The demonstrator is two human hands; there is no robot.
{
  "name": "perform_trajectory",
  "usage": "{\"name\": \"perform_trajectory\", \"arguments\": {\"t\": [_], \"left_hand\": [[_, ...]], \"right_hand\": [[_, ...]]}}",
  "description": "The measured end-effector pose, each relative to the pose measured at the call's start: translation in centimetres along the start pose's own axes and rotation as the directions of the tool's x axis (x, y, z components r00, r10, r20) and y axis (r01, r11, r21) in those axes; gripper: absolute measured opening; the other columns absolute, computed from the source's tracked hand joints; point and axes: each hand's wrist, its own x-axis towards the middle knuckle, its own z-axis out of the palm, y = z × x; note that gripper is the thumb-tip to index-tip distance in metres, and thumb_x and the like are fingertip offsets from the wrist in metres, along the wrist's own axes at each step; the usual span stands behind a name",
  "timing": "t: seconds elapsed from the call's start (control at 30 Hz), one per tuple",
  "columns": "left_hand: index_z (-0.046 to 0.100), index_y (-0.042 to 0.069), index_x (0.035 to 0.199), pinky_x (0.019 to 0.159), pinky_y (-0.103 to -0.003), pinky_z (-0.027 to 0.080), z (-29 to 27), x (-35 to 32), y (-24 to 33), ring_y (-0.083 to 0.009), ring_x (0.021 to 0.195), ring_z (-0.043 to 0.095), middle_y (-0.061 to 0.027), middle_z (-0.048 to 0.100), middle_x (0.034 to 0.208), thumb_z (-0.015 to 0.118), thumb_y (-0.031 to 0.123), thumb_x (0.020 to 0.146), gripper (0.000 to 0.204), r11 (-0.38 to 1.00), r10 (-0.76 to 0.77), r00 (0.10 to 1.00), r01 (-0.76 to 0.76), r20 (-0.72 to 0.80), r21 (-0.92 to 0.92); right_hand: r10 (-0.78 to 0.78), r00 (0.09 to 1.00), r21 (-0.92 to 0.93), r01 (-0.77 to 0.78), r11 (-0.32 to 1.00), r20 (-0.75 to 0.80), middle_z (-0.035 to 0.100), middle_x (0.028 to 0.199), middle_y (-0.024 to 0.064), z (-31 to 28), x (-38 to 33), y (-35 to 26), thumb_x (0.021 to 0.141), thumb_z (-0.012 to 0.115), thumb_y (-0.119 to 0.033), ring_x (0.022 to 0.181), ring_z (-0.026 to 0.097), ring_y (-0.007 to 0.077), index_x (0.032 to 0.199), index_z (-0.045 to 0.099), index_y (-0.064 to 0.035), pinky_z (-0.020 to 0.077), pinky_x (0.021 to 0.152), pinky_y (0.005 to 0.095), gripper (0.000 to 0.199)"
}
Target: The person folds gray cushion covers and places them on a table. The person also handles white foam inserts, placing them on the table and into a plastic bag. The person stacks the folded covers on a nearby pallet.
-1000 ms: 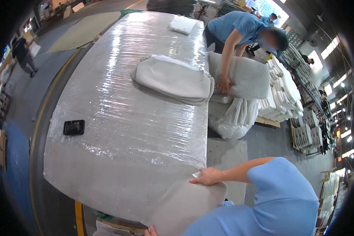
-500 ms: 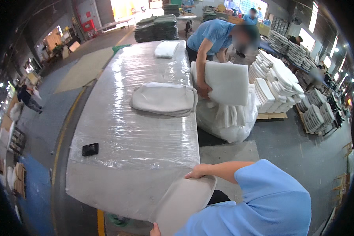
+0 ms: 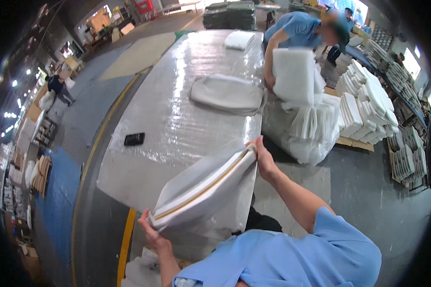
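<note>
Though pale, a gold-striped cushion point(image 3: 206, 186) between hands point(image 3: 155, 237) point(image 3: 266, 163)

Hands point(image 3: 266, 160) grip pale cover point(image 3: 210, 198) at ends; phone point(image 3: 134, 139) on table point(image 3: 143, 182).

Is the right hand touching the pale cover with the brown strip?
Touching. The head view shows the right hand gripping the upper end of the pale cover, no gap visible.

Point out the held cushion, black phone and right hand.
Held cushion point(image 3: 202, 191), head view: long edge's middle.
Black phone point(image 3: 134, 139), head view: centre of upper face.
Right hand point(image 3: 266, 161), head view: middle of hand.
</note>
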Motion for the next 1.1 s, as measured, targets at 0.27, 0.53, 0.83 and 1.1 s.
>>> {"name": "perform_trajectory", "arguments": {"t": [0.27, 0.53, 0.83, 1.1], "left_hand": [[0.048, 0.009, 0.143, 0.110, -0.041, 0.043, -0.2, 0.5, -8.7, -0.0246, 0.128, 0.052, -0.0110, 0.052, 0.137, 0.035, 0.064, 0.108, 0.067, 0.998, 0.056, 0.993, -0.053, 0.101, -0.029], [0.047, 0.008, 0.145, 0.111, -0.040, 0.041, -1.9, 0.3, -8.7, -0.0229, 0.128, 0.051, -0.0104, 0.053, 0.136, 0.041, 0.056, 0.110, 0.059, 0.997, 0.076, 0.991, -0.077, 0.113, 0.002], [0.036, 0.013, 0.154, 0.119, -0.040, 0.032, -2.8, 0.0, -9.9, -0.0227, 0.137, 0.045, -0.0109, 0.050, 0.147, 0.035, 0.059, 0.110, 0.063, 0.987, 0.111, 0.980, -0.128, 0.164, 0.098], [0.043, 0.007, 0.151, 0.119, -0.040, 0.032, -3.8, -3.6, -7.9, -0.0244, 0.139, 0.045, -0.0131, 0.050, 0.148, 0.043, 0.057, 0.109, 0.066, 0.998, -0.060, 0.987, 0.058, 0.148, 0.018]], "right_hand": [[0.010, 0.996, 0.113, -0.020, 0.993, 0.094, 0.063, 0.111, 0.0058, -1.9, 2.6, 3.4, 0.108, 0.037, -0.064, 0.102, 0.060, 0.0160, 0.128, 0.060, -0.0064, 0.0485, 0.095, 0.0334, 0.066], [-0.181, 0.966, -0.273, 0.227, 0.935, 0.185, 0.062, 0.126, 0.0100, -2.0, 0.2, 0.8, 0.103, 0.064, -0.032, 0.111, 0.060, 0.0182, 0.143, 0.055, -0.0005, 0.0464, 0.101, 0.0328, 0.052], [-0.336, 0.921, -0.441, 0.389, 0.809, 0.195, 0.045, 0.153, 0.0133, -1.9, -0.4, 3.0, 0.109, 0.052, -0.015, 0.140, 0.046, 0.0256, 0.135, 0.064, -0.0042, 0.0417, 0.112, 0.0346, 0.031], [-0.052, 0.929, -0.105, 0.097, 0.990, 0.366, 0.055, 0.146, 0.0092, -6.7, -1.7, 1.5, 0.108, 0.046, -0.053, 0.135, 0.049, 0.0242, 0.133, 0.066, -0.0076, 0.0356, 0.115, 0.0392, 0.055]]}}
